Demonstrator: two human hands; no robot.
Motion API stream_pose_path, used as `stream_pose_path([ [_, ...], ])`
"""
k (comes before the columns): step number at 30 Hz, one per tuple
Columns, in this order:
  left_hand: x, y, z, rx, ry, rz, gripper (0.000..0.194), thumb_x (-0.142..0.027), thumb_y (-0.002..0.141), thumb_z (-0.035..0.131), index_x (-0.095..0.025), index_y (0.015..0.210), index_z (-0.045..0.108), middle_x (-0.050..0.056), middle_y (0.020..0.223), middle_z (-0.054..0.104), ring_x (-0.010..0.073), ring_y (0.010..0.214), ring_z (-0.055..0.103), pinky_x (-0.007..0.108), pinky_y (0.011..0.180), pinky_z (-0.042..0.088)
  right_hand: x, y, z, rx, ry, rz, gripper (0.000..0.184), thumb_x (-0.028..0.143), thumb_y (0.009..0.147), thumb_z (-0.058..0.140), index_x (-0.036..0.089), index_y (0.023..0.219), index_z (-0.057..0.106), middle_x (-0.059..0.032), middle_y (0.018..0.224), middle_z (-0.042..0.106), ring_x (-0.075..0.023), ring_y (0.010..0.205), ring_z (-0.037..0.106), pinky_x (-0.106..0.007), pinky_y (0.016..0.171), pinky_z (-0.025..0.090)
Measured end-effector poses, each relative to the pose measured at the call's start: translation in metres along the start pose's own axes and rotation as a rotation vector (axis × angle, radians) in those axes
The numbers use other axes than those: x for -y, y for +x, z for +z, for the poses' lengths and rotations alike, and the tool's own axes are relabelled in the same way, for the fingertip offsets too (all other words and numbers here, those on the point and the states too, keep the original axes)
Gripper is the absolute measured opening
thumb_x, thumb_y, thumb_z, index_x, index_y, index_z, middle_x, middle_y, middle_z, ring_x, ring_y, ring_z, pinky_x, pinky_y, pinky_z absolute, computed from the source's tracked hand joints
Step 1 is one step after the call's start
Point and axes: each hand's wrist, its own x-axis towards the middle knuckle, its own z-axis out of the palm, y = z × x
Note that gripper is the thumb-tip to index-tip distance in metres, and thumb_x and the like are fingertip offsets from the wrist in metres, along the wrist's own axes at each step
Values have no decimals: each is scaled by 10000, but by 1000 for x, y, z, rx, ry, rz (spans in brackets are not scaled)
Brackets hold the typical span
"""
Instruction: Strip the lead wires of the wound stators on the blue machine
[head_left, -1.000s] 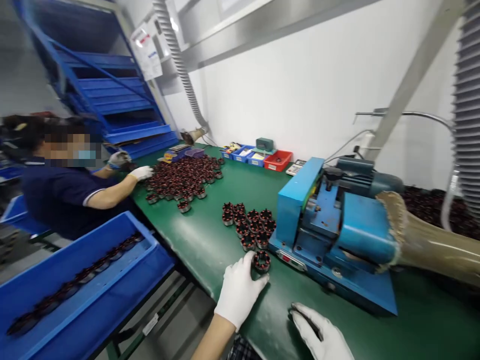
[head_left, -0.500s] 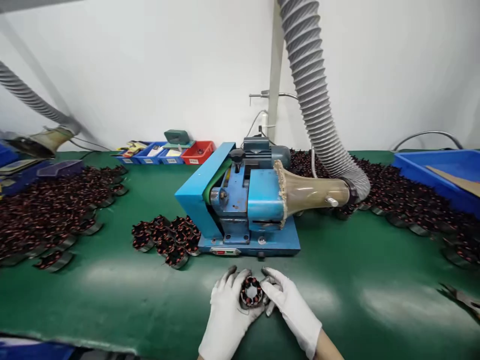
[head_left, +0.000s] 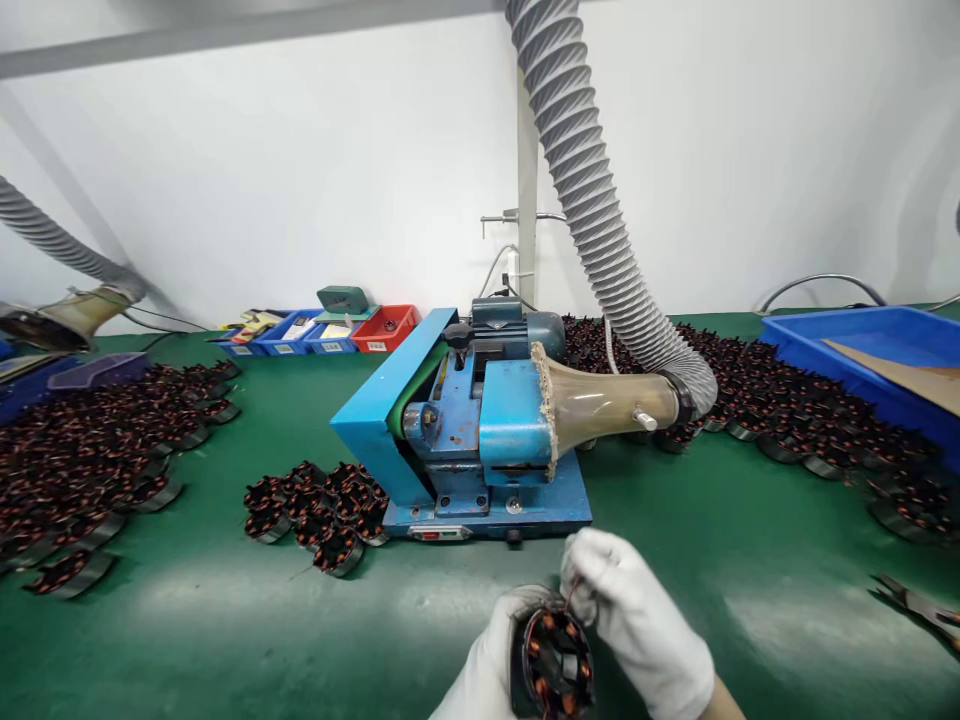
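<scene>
My left hand (head_left: 487, 660), in a white glove, is closed around a motor stator (head_left: 534, 648) at the bottom of the view. The stator is a dark ring with copper coils inside, and its open face is tilted toward me. My right hand (head_left: 637, 620), also gloved in white, is just above and right of it, fingertips pinched together. A thin copper wire (head_left: 571, 592) runs from the stator's upper edge to those fingertips. Ahead of both hands stands a blue belt-sanding machine (head_left: 457, 410) with a green belt.
A small cluster of stators (head_left: 337, 548) lies left of the machine. Larger piles of stators (head_left: 90, 450) spread at far left and behind at right. A grey hose (head_left: 592, 180) drops to the machine's funnel (head_left: 615, 405). Pliers (head_left: 919, 605) lie at the right edge.
The stator has come nearer and tilted in my left hand. My right hand has moved off its side to pinch the wire above it. The view has shifted slightly.
</scene>
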Motion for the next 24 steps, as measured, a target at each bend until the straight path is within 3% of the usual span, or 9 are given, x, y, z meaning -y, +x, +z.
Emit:
stream_pose_path([
  [3, 12, 6, 3, -105, -67, 5, 628, -117, 519, 656, -190, 1123, 498, 57, 1046, 658, 226, 967, 629, 321, 851, 501, 5, 0, -1, -182, 120, -143, 258, 430, 750, 659, 203, 656, 579, 36, 601, 554, -113, 549, 502, -221, 537, 428],
  [6, 26, 29, 11, -322, -149, -4, 660, -200, 533, 679, -210, 1161, 473, 69, 1081, 655, 253, 1009, 613, 359, 898, 492, -3, -3, 14, -148, -178, -168, 281, 392, 649, 722, 193, 839, 662, -51, 815, 695, -222, 806, 641, -299, 749, 503],
  [8, 32, 50, 15, -437, -150, 6, 533, -279, 606, 668, -231, 1113, 514, 73, 1084, 662, 272, 1041, 603, 377, 903, 499, -11, -2, 28, -148, -418, -184, 444, 329, 542, 758, 182, 950, 665, -80, 915, 714, -275, 873, 656, -328, 785, 514],
  [10, 34, 66, 17, -493, -139, 5, 399, -311, 717, 588, -249, 1104, 513, 74, 1070, 668, 259, 1020, 619, 384, 889, 512, -15, 4, 41, -223, -615, -183, 478, 340, 564, 733, 174, 1005, 654, -90, 948, 715, -282, 879, 662, -337, 794, 518],
  [15, 22, 77, 13, -535, -107, 48, 408, -262, 773, 508, -200, 1164, 407, 103, 1118, 640, 207, 999, 627, 347, 908, 496, -3, 26, 52, -324, -838, -179, 421, 521, 703, 627, 191, 961, 665, -95, 880, 730, -281, 829, 676, -359, 743, 522],
  [20, 4, 78, 10, -491, -93, 118, 362, -288, 796, 515, -196, 1129, 407, 83, 1049, 653, 192, 929, 636, 331, 861, 497, 8, 34, 51, -320, -841, -214, 396, 578, 723, 601, 212, 853, 677, -67, 779, 741, -262, 753, 690, -324, 655, 515],
  [24, -4, 82, 12, -478, -97, 96, 340, -311, 811, 503, -207, 1124, 418, 73, 969, 677, 194, 865, 652, 313, 792, 510, 12, 35, 51, -336, -841, -221, 408, 580, 731, 590, 195, 837, 672, -81, 773, 740, -255, 739, 692, -319, 650, 513],
])
